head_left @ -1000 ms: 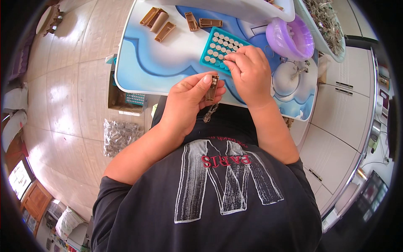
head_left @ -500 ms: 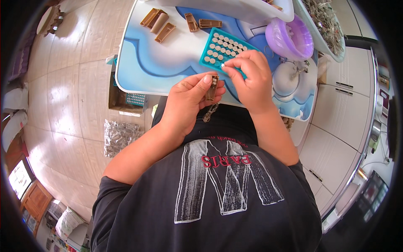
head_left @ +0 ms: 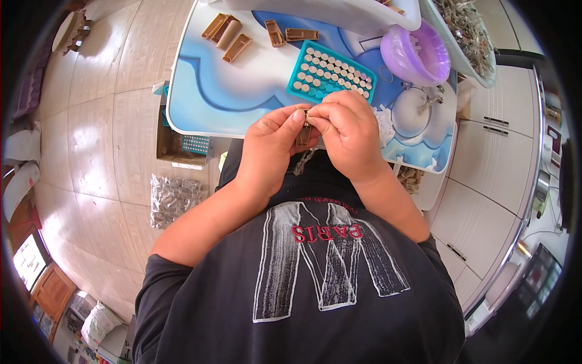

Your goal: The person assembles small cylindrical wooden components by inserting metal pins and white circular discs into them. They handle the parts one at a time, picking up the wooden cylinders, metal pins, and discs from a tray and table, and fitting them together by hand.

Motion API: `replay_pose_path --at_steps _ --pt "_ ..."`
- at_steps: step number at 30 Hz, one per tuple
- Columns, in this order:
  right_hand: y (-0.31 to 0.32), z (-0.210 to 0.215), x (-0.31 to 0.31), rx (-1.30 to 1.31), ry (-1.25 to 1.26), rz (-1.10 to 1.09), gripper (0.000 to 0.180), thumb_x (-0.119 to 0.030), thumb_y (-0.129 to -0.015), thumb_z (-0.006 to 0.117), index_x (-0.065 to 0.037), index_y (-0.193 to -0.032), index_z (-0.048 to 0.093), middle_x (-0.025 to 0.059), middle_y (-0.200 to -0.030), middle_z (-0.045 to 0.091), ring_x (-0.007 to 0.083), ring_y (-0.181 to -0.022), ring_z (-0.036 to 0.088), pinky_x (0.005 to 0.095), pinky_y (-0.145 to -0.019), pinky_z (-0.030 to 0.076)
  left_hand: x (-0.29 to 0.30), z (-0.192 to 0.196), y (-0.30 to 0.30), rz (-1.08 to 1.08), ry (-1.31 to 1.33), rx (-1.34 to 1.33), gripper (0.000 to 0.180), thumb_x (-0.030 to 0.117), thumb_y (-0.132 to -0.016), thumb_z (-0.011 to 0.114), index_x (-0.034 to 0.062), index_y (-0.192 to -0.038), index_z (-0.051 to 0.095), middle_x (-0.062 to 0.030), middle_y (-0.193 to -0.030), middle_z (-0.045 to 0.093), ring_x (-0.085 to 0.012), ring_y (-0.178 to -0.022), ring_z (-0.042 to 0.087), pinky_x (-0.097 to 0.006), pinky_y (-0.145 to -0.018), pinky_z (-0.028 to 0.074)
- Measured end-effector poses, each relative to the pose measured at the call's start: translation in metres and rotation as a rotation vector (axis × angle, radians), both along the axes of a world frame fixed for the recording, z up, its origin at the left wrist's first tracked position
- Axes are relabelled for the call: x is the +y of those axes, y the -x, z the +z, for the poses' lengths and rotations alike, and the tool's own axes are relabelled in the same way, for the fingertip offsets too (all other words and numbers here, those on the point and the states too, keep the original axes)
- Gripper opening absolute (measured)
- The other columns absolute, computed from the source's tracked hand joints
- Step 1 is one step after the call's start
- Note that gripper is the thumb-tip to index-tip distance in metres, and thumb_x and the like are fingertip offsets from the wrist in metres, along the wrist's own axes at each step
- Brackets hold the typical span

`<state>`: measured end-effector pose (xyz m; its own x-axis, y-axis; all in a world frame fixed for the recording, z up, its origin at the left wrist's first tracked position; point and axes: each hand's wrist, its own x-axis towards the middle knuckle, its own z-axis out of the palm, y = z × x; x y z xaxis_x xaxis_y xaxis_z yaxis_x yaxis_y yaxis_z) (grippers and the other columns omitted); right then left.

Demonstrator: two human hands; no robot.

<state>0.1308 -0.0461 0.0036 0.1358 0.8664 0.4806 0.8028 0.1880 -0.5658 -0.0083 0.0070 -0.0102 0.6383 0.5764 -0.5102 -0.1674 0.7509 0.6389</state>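
Right hand (head_left: 348, 133) moved from the rectangular teal plastic tray (head_left: 311, 93) to the brown oblong case (head_left: 302, 138), fingertips pinched, contents hidden; left hand (head_left: 271, 136) clasped it. Several slots stood empty; most round silver discs (head_left: 327, 75) remained.

We take this for a home with handwork laid out in it: pale cabinets (head_left: 485, 161) stand along the right, near a dark flat screen (head_left: 544, 274), and a wood-toned floor (head_left: 91, 139) spreads at left. On the cloud-patterned table (head_left: 242, 82) we see brown casings (head_left: 237, 48) and a teal tray (head_left: 293, 82) of small round pieces (head_left: 327, 76).
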Motion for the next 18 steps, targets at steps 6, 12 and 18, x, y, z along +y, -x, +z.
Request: replay_pose_path --at_steps 6,12,18 --pt "0.004 0.0 0.001 0.021 0.007 0.038 0.009 -0.006 -0.071 0.068 -0.004 -0.078 0.062 0.0067 -0.078 0.058 0.0264 -0.073 0.055 0.0362 -0.065 0.044 0.003 0.009 0.005 -0.009 -0.048 0.039 0.029 0.021 -0.096 0.05 -0.0016 -0.112 0.059 -0.0068 -0.096 0.064 -0.0137 -0.085 0.063 -0.029 -0.081 0.052" --pt "-0.006 0.006 0.048 -0.12 -0.115 0.027 0.022 -0.016 -0.069 0.072 -0.006 -0.087 0.063 0.0062 -0.08 0.06 0.0266 -0.081 0.055 0.0368 -0.071 0.044 0.01 0.009 0.022 0.026 -0.008 0.02 0.028 0.022 -0.095 0.052 -0.0017 -0.109 0.057 -0.0102 -0.094 0.064 -0.0168 -0.084 0.063 -0.029 -0.078 0.052" --pt "0.015 -0.007 0.116 -0.444 -0.048 -0.031 0.039 -0.037 -0.063 0.077 -0.01 -0.085 0.059 0.0043 -0.082 0.062 0.0233 -0.086 0.055 0.0377 -0.074 0.04 0.014 0.008 0.03 0.048 -0.009 0.045 0.027 0.022 -0.096 0.051 -0.0008 -0.11 0.056 -0.0113 -0.097 0.064 -0.017 -0.085 0.064 -0.029 -0.077 0.053"
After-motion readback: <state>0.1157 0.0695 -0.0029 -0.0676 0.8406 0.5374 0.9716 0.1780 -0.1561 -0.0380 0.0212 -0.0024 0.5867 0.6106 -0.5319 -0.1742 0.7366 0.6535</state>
